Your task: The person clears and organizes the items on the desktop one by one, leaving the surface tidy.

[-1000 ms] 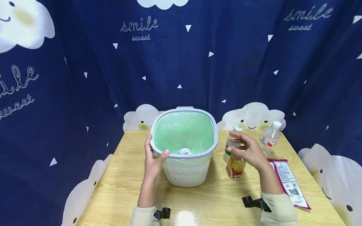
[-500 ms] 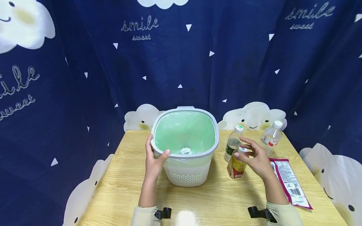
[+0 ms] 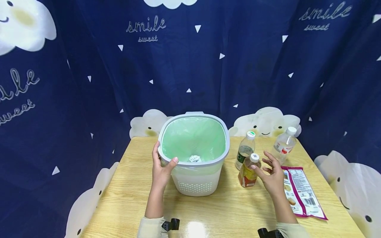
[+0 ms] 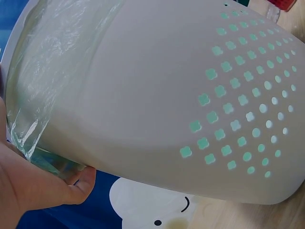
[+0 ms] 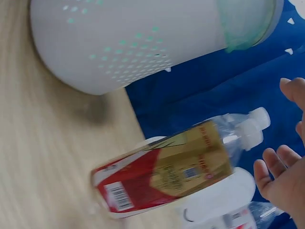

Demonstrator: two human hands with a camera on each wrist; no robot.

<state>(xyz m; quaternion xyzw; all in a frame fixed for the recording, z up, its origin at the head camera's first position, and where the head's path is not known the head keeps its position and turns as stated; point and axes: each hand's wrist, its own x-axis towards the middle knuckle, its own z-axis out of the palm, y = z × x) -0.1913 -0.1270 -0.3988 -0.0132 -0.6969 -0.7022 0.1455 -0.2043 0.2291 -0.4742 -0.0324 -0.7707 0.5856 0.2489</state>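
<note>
A white trash bin (image 3: 196,178) with a green liner (image 3: 193,135) stands mid-table, a crumpled white paper (image 3: 194,159) inside. My left hand (image 3: 162,173) grips its left rim, thumb over the near edge; the left wrist view shows that hand (image 4: 38,186) at the liner's fold. A drink bottle (image 3: 248,173) with a red and yellow label stands right of the bin. Beside its cap, my right hand (image 3: 274,181) is held with thumb and fingers spread apart. In the right wrist view, a gap separates that hand (image 5: 286,186) from the labelled bottle (image 5: 167,171).
Behind the drink bottle stands a clear bottle (image 3: 244,152) with a green label. Another clear bottle (image 3: 284,146) with a red and white label is at the back right. A flat snack bag (image 3: 306,195) lies along the right side of the wooden table (image 3: 125,195).
My right hand has moved right and down from above the bottles to beside the drink bottle, uncovering its cap. My left hand and the trash bin have stayed put.
</note>
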